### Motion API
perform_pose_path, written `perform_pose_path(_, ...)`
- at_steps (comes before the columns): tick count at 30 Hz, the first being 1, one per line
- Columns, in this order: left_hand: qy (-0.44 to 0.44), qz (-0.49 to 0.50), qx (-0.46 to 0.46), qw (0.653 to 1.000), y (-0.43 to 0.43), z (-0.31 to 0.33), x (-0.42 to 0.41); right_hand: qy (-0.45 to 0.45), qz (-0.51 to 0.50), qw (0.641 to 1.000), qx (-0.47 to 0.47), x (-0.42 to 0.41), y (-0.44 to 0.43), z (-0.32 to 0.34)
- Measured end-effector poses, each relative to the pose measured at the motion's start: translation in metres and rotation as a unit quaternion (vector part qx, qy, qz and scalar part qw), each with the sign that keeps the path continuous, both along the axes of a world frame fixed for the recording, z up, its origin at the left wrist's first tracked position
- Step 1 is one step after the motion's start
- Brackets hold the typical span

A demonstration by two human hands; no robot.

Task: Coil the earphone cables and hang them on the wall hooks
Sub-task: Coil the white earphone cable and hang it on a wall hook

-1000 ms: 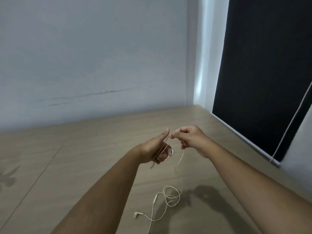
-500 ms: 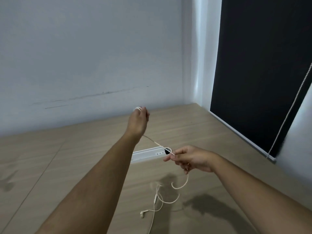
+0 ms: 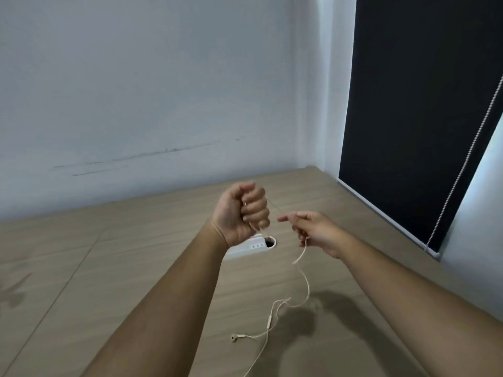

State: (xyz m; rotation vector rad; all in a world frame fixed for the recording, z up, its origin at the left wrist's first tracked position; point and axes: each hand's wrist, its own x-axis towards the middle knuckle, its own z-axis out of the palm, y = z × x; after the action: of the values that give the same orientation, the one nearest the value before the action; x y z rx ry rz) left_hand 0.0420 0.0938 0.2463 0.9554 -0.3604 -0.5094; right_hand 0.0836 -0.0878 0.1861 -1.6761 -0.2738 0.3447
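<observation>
A cream earphone cable (image 3: 307,284) runs from my left hand (image 3: 241,213) across to my right hand (image 3: 313,231), then hangs down onto the wooden table (image 3: 109,268). My left hand is a raised fist with cable wound around its fingers. My right hand pinches the cable a short way to the right, slightly lower. The loose tail lies on the table with an inline remote (image 3: 269,321) and one earbud (image 3: 234,337). No wall hooks are in view.
A white power strip (image 3: 250,246) with a round cable hole (image 3: 269,242) sits on the table under my left hand. A pale wall stands behind. A black roller blind (image 3: 422,104) with a bead chain (image 3: 462,170) is at the right.
My left hand has turned palm-up into a fist, taking another wrap of cable. My right hand has risen closer to it, and more of the tail has lifted off the table.
</observation>
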Motion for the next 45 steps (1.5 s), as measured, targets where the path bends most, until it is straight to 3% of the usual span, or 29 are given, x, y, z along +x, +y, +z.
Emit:
perform_pose_path(3, -0.004, 0.184, -0.080, 0.980, -0.002, 0.024, 0.004, 0.049, 0.101, 0.992, -0.048, -0.014, 0.004, -0.017)
perform_pose_path(5, 0.004, 0.310, -0.066, 0.948, -0.002, 0.031, 0.010, 0.073, 0.181, 0.977, -0.086, -0.024, 0.004, -0.019)
perform_pose_path(7, -0.032, 0.416, 0.071, 0.906, 0.002, 0.025, 0.017, 0.091, 0.246, 0.959, -0.108, -0.032, 0.000, -0.014)
perform_pose_path(9, -0.150, 0.475, 0.308, 0.811, 0.008, 0.007, 0.019, 0.093, 0.262, 0.955, -0.105, -0.034, -0.006, -0.003)
perform_pose_path(11, -0.256, 0.434, 0.491, 0.710, 0.011, -0.014, 0.014, 0.082, 0.236, 0.966, -0.069, -0.034, -0.011, 0.010)
perform_pose_path(12, -0.258, 0.380, 0.545, 0.701, 0.011, -0.024, 0.010, 0.076, 0.211, 0.974, -0.040, -0.033, -0.014, 0.015)
perform_pose_path(14, -0.179, 0.249, 0.598, 0.741, 0.007, -0.037, 0.000, 0.066, 0.157, 0.985, 0.016, -0.029, -0.019, 0.026)
perform_pose_path(16, -0.057, 0.119, 0.557, 0.820, 0.002, -0.042, -0.009, 0.054, 0.112, 0.991, 0.052, -0.025, -0.022, 0.034)
perform_pose_path(19, 0.037, -0.019, 0.367, 0.929, -0.003, -0.038, -0.014, 0.030, 0.017, 0.997, 0.070, -0.015, -0.018, 0.037)
perform_pose_path(23, 0.021, -0.059, 0.096, 0.993, -0.004, -0.012, -0.016, -0.006, -0.038, 0.999, 0.018, -0.009, -0.010, 0.019)
perform_pose_path(27, -0.019, 0.132, -0.068, 0.989, -0.004, 0.022, -0.014, 0.030, 0.061, 0.997, -0.041, -0.022, 0.000, -0.009)
perform_pose_path(30, 0.006, 0.329, -0.072, 0.941, -0.004, 0.036, -0.002, 0.077, 0.172, 0.978, -0.094, -0.036, 0.001, -0.012)
perform_pose_path(32, -0.045, 0.450, 0.095, 0.887, 0.000, 0.032, 0.004, 0.084, 0.229, 0.963, -0.115, -0.042, -0.001, -0.005)
perform_pose_path(34, -0.159, 0.501, 0.316, 0.790, 0.005, 0.016, 0.007, 0.082, 0.247, 0.961, -0.092, -0.042, -0.006, 0.005)
perform_pose_path(36, -0.252, 0.457, 0.480, 0.705, 0.009, -0.007, 0.005, 0.076, 0.227, 0.970, -0.040, -0.040, -0.010, 0.017)
perform_pose_path(37, -0.265, 0.409, 0.543, 0.683, 0.009, -0.016, 0.002, 0.072, 0.211, 0.975, -0.013, -0.039, -0.012, 0.023)
perform_pose_path(38, -0.256, 0.353, 0.587, 0.682, 0.008, -0.025, -0.001, 0.070, 0.197, 0.978, 0.007, -0.037, -0.012, 0.028)
perform_pose_path(39, -0.225, 0.295, 0.605, 0.705, 0.006, -0.031, -0.005, 0.068, 0.182, 0.981, 0.021, -0.036, -0.013, 0.032)
perform_pose_path(40, -0.171, 0.237, 0.596, 0.748, 0.003, -0.036, -0.009, 0.067, 0.167, 0.983, 0.032, -0.033, -0.012, 0.035)
perform_pose_path(42, -0.043, 0.118, 0.522, 0.844, -0.004, -0.040, -0.015, 0.067, 0.134, 0.987, 0.057, -0.028, -0.011, 0.038)
perform_pose_path(45, 0.041, -0.028, 0.391, 0.919, -0.007, -0.039, -0.020, 0.074, 0.080, 0.990, 0.089, -0.020, -0.007, 0.034)
